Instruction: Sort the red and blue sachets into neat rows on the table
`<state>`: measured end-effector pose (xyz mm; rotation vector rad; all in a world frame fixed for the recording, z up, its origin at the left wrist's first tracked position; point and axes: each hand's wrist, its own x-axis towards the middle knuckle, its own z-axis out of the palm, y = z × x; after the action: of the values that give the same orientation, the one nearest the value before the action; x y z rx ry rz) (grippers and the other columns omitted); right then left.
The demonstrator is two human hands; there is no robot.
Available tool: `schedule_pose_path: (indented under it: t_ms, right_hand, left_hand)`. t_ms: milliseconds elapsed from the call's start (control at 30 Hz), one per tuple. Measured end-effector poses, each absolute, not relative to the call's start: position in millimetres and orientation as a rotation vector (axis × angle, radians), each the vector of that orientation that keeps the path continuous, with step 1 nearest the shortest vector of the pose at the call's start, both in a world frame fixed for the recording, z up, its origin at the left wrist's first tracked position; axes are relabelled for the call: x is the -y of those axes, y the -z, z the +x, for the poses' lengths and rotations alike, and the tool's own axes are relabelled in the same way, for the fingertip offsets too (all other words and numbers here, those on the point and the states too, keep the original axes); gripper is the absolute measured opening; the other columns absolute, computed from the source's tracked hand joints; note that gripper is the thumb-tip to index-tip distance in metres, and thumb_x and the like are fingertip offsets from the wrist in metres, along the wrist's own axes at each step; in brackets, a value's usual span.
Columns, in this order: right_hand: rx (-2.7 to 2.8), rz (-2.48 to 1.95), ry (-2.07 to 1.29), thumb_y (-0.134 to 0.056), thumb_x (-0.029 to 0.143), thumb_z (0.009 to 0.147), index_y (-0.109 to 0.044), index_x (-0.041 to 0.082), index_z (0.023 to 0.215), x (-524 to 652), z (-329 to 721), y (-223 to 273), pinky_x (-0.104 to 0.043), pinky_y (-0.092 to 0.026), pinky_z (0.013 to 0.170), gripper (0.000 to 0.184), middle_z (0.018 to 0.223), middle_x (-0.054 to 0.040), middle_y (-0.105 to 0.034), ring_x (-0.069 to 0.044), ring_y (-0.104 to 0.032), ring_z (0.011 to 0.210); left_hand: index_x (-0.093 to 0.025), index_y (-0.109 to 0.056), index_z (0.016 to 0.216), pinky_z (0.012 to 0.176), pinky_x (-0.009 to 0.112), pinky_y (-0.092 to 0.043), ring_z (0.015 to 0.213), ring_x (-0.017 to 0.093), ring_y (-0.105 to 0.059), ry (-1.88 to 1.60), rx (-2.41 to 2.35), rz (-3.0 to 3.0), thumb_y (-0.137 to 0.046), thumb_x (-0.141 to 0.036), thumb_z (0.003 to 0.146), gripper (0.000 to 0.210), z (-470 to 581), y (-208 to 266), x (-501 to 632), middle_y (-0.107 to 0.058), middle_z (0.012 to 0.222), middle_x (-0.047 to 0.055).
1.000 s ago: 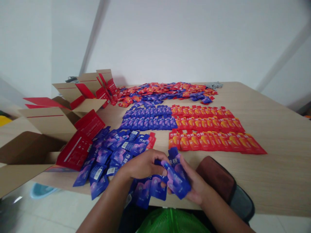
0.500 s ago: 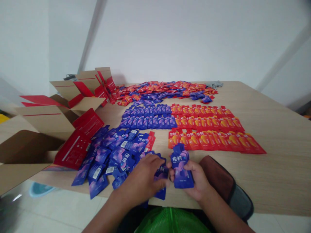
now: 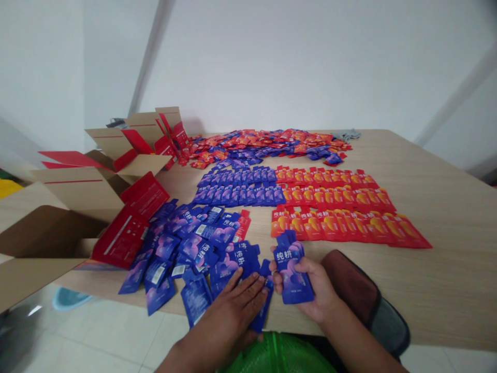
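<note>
Several purple pouches (image 3: 293, 274) are fanned in a small stack in my right hand (image 3: 316, 290), its thumb pressed across their front. My left hand (image 3: 243, 305) lies flat with its fingers stretched over a purple pouch (image 3: 264, 308) near the table's front edge; part of that pouch is hidden under the fingers. Left of that hand spreads a loose heap of purple pouches (image 3: 190, 243), some with barcodes up. A red pouch (image 3: 243, 225) sticks out at the heap's right side.
Overlapping rows of purple pouches (image 3: 240, 194) and orange-red pouches (image 3: 337, 225) lie mid-table. Behind them is a mixed pile of pouches (image 3: 267, 140). Open cardboard boxes (image 3: 77, 189) stand at left. A brown and grey pad (image 3: 353, 285) lies beside my right arm.
My left hand has moved down and flattened onto a purple pouch, uncovering pouches above it. My right hand still holds its stack. The view has shifted slightly.
</note>
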<state>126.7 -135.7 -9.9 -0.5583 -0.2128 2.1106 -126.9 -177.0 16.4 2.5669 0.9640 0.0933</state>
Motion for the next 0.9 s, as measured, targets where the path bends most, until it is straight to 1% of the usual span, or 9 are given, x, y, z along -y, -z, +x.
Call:
schedule_pose_path:
  t_ms: [100, 200, 300, 367, 500, 600, 700, 800, 900]
  right_hand:
    - [0.224, -0.565, -2.118, -0.071, 0.027, 0.071, -0.071, 0.023, 0.123, 135.7, 127.0, 9.4, -0.037, -0.054, 0.072, 0.052, 0.101, -0.0097, -0.079, -0.025, -0.071, 0.078]
    - [0.258, -0.567, -2.111, -0.072, 0.029, 0.072, -0.072, 0.022, 0.118, 135.7, 126.6, 7.3, -0.037, -0.054, 0.072, 0.047, 0.101, -0.0104, -0.079, -0.025, -0.071, 0.078]
    - [0.292, -0.566, -2.104, -0.073, 0.031, 0.075, -0.073, 0.021, 0.118, 135.9, 125.2, 5.4, -0.036, -0.053, 0.071, 0.044, 0.099, -0.0103, -0.079, -0.024, -0.071, 0.077]
    - [0.289, -0.579, -2.099, -0.074, 0.032, 0.077, -0.072, 0.022, 0.121, 136.3, 123.8, 5.3, -0.037, -0.053, 0.072, 0.046, 0.099, -0.0093, -0.079, -0.024, -0.071, 0.077]
    - [0.292, -0.618, -2.075, -0.079, 0.033, 0.080, -0.068, 0.023, 0.130, 138.4, 120.6, 9.6, -0.038, -0.054, 0.075, 0.052, 0.101, -0.0087, -0.079, -0.025, -0.072, 0.080]
    - [0.324, -0.657, -2.069, -0.083, 0.031, 0.081, -0.067, 0.021, 0.131, 140.4, 117.7, 14.1, -0.039, -0.055, 0.075, 0.053, 0.103, -0.0092, -0.080, -0.024, -0.073, 0.080]
    - [0.371, -0.682, -2.038, -0.085, 0.028, 0.082, -0.067, 0.020, 0.130, 141.7, 113.7, 15.0, -0.039, -0.057, 0.076, 0.052, 0.104, -0.0091, -0.080, -0.024, -0.074, 0.080]
    - [0.400, -0.738, -2.006, -0.087, 0.026, 0.079, -0.068, 0.020, 0.126, 141.6, 109.1, 11.7, -0.039, -0.058, 0.076, 0.052, 0.104, -0.0081, -0.080, -0.024, -0.074, 0.080]
    - [0.416, -0.794, -2.002, -0.089, 0.027, 0.077, -0.072, 0.018, 0.117, 140.8, 104.8, 9.0, -0.040, -0.059, 0.076, 0.045, 0.101, -0.0082, -0.080, -0.025, -0.075, 0.079]
  left_hand:
    - [-0.027, -0.027, 0.171, 0.133, 0.061, -0.024, 0.156, 0.031, -0.042, -0.247, -0.973, 2.627, -0.062, -0.020, 0.098, 0.081, -132.1, -9.4, 179.0, -0.044, 0.168, 0.013]
    - [-0.025, -0.026, 0.171, 0.129, 0.055, -0.037, 0.149, 0.027, -0.053, -0.468, -1.061, 2.641, -0.051, -0.011, 0.101, 0.076, -133.4, 3.2, 178.7, -0.055, 0.161, 0.013]
    - [-0.029, -0.032, 0.169, 0.122, 0.045, -0.050, 0.145, 0.024, -0.058, -0.690, -1.265, 2.521, -0.048, -0.016, 0.106, 0.066, -132.4, 12.0, 176.7, -0.060, 0.156, 0.010]
    - [-0.030, -0.039, 0.166, 0.117, 0.040, -0.055, 0.141, 0.024, -0.061, -0.783, -1.386, 2.399, -0.049, -0.023, 0.108, 0.059, -131.2, 14.2, 174.7, -0.062, 0.154, 0.008]
    - [-0.027, -0.051, 0.158, 0.117, 0.039, -0.056, 0.136, 0.023, -0.066, -0.882, -1.449, 2.297, -0.049, -0.028, 0.110, 0.048, -129.4, 15.1, 167.4, -0.067, 0.149, 0.007]
    - [-0.027, -0.056, 0.155, 0.118, 0.038, -0.054, 0.137, 0.022, -0.065, -0.890, -1.414, 2.317, -0.045, -0.028, 0.111, 0.045, -129.8, 15.8, 157.6, -0.068, 0.148, 0.007]
    - [-0.026, -0.056, 0.154, 0.118, 0.037, -0.054, 0.138, 0.021, -0.064, -0.900, -1.367, 2.330, -0.040, -0.026, 0.112, 0.045, -131.2, 17.0, 146.6, -0.067, 0.149, 0.007]
    - [-0.025, -0.058, 0.153, 0.117, 0.036, -0.055, 0.136, 0.021, -0.065, -0.949, -1.360, 2.323, -0.041, -0.025, 0.112, 0.044, -131.5, 18.5, 138.3, -0.068, 0.147, 0.007]
    - [-0.027, -0.058, 0.152, 0.116, 0.036, -0.055, 0.135, 0.021, -0.066, -0.990, -1.385, 2.292, -0.042, -0.026, 0.112, 0.044, -130.4, 18.7, 133.9, -0.069, 0.147, 0.005]
